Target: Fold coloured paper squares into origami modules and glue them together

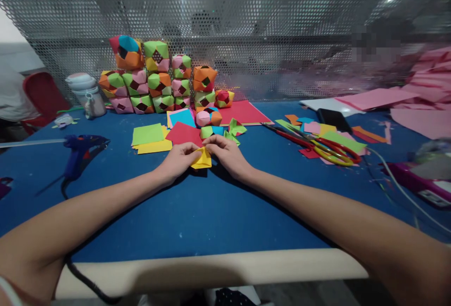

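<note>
Between my two hands is a small folded piece of yellow paper (202,159), held just above the blue table. My left hand (180,160) pinches its left side between thumb and fingers. At its upper right edge, my right hand (227,154) grips it with bent fingers. Just beyond my fingers lie a red paper sheet (185,133) and folded green paper pieces (235,129). Left of them rests a stack of green and yellow squares (150,136). Part of the yellow paper is hidden by my fingers.
Colourful folded-paper cubes (160,82) are stacked at the back against a perforated metal screen (246,52). A blue glue gun (79,153) stands at left, near a lidded jar (88,97). Scissors (327,151) lie on paper scraps at right, by a black phone (334,119).
</note>
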Demonstrator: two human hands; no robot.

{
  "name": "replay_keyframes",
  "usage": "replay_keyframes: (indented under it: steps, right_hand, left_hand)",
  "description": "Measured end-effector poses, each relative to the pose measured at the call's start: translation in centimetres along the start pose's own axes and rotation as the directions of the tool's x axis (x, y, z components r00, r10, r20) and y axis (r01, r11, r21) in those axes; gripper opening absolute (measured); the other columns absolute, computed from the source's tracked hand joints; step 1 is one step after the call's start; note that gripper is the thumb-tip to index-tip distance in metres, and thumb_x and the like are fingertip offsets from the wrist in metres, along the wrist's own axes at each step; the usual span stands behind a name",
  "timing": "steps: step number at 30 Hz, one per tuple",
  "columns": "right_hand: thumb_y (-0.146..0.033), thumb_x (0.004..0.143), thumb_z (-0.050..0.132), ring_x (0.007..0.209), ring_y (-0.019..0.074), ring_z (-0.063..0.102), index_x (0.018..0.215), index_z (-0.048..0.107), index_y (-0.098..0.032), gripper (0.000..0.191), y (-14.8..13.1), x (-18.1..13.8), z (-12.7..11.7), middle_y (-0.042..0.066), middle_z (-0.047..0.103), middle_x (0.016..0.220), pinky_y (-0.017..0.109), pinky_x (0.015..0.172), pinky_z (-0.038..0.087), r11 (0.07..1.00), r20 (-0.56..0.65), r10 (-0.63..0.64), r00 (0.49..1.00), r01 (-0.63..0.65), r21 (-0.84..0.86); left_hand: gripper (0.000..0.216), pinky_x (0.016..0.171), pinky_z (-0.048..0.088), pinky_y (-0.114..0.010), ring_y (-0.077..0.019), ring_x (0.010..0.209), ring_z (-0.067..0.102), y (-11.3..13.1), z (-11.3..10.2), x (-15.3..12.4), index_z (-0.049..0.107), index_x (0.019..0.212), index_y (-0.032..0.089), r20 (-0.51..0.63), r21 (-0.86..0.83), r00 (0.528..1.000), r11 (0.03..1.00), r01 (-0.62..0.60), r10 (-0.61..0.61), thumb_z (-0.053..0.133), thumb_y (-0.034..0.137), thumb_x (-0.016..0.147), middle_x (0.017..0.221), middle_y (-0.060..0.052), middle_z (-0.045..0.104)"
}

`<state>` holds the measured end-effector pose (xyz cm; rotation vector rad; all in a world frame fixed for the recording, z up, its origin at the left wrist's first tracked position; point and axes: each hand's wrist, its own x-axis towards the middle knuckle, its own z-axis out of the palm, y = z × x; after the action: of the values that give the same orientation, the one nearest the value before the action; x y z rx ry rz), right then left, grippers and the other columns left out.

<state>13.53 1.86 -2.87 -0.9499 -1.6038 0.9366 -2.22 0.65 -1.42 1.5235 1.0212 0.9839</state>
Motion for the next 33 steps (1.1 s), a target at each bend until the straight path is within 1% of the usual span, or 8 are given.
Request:
replay_keyframes:
  steps: [5, 12, 16, 19, 23, 27, 29, 33]
  right_hand:
    - [-0.034, 0.076, 0.055, 0.063, 0.0115, 0.052, 0.077, 0.058, -0.016, 0.018, -0.28, -0.30, 0.11, -0.001, 0.057, 0.069, 0.025, 0.060, 0.043, 0.999, 0.021, -0.019, 1.000, 0.020, -0.025]
    - [-0.032, 0.077, 0.056, 0.063, 0.0118, 0.049, 0.072, 0.058, -0.016, 0.017, -0.08, -0.49, 0.15, 0.000, 0.057, 0.067, 0.025, 0.059, 0.040, 0.993, 0.022, -0.051, 0.998, 0.053, -0.102]
    - [-0.036, 0.082, 0.049, 0.065, 0.0117, 0.049, 0.076, 0.059, -0.016, 0.023, -0.23, -0.39, 0.01, 0.000, 0.057, 0.072, 0.025, 0.059, 0.040, 0.994, 0.022, -0.029, 0.999, 0.031, -0.103]
    - [-0.040, 0.085, 0.044, 0.061, 0.0114, 0.047, 0.075, 0.058, -0.017, 0.028, -0.33, -0.39, 0.01, -0.001, 0.054, 0.068, 0.024, 0.056, 0.038, 0.994, 0.010, -0.017, 1.000, 0.018, -0.111]
    - [-0.037, 0.080, 0.051, 0.057, 0.0107, 0.046, 0.072, 0.055, -0.017, 0.022, -0.01, -0.47, 0.28, -0.002, 0.052, 0.064, 0.024, 0.053, 0.037, 0.989, -0.003, -0.034, 0.999, 0.034, -0.143]
    - [-0.032, 0.079, 0.052, 0.059, 0.0111, 0.047, 0.071, 0.055, -0.016, 0.017, 0.37, -0.52, 0.50, -0.001, 0.053, 0.065, 0.025, 0.056, 0.038, 0.980, -0.019, -0.072, 0.997, 0.067, -0.188]
    - [-0.031, 0.078, 0.052, 0.060, 0.0115, 0.048, 0.071, 0.055, -0.016, 0.017, 0.29, -0.58, 0.52, -0.001, 0.054, 0.065, 0.025, 0.057, 0.039, 0.975, -0.013, -0.083, 0.996, 0.079, -0.205]
    - [-0.030, 0.079, 0.052, 0.063, 0.0121, 0.050, 0.073, 0.058, -0.016, 0.016, -0.25, -0.75, 0.50, 0.000, 0.057, 0.068, 0.025, 0.059, 0.040, 0.969, 0.003, -0.102, 0.995, 0.100, -0.225]
  left_hand:
    - [0.010, 0.052, 0.042, -0.021, -0.0082, 0.055, 0.052, -0.13, 0.06, 0.07, 0.057, 0.070, 0.012, -0.020, -0.008, 1.000, 1.000, -0.004, 0.004, 0.059, 0.022, 0.074, 0.064, 0.001, 0.057]
    - [0.016, 0.050, 0.039, -0.021, -0.0074, 0.052, 0.048, -0.01, 0.05, -0.01, 0.058, 0.066, 0.012, -0.001, 0.010, 1.000, 1.000, -0.003, 0.003, 0.062, 0.027, 0.072, 0.059, 0.002, 0.054]
    - [0.013, 0.053, 0.039, -0.022, -0.0088, 0.055, 0.050, -0.46, -0.08, 0.32, 0.058, 0.067, 0.013, -0.047, 0.013, 0.999, 1.000, -0.016, 0.017, 0.061, 0.025, 0.071, 0.061, 0.001, 0.056]
    - [0.012, 0.055, 0.039, -0.023, -0.0092, 0.057, 0.049, -0.63, -0.14, 0.44, 0.056, 0.067, 0.014, -0.099, 0.020, 0.994, 0.999, -0.032, 0.034, 0.060, 0.025, 0.070, 0.063, 0.001, 0.056]
    - [0.009, 0.060, 0.039, -0.023, -0.0088, 0.060, 0.048, -0.35, -0.12, 0.27, 0.058, 0.071, 0.014, -0.146, 0.040, 0.988, 0.998, -0.048, 0.053, 0.060, 0.023, 0.070, 0.066, 0.002, 0.055]
    - [0.020, 0.065, 0.040, -0.024, -0.0113, 0.069, 0.051, -0.02, -0.09, 0.11, 0.063, 0.084, 0.014, -0.093, 0.085, 0.989, 0.991, -0.103, 0.111, 0.061, 0.031, 0.073, 0.078, -0.001, 0.060]
    - [0.022, 0.065, 0.040, -0.024, -0.0115, 0.069, 0.051, 0.04, -0.12, 0.09, 0.064, 0.082, 0.014, -0.081, 0.126, 0.986, 0.983, -0.132, 0.143, 0.058, 0.034, 0.077, 0.076, -0.001, 0.060]
    - [0.019, 0.061, 0.039, -0.023, -0.0108, 0.064, 0.048, 0.14, -0.21, 0.03, 0.061, 0.074, 0.014, -0.130, 0.170, 0.977, 0.975, -0.144, 0.168, 0.055, 0.032, 0.078, 0.068, 0.001, 0.056]
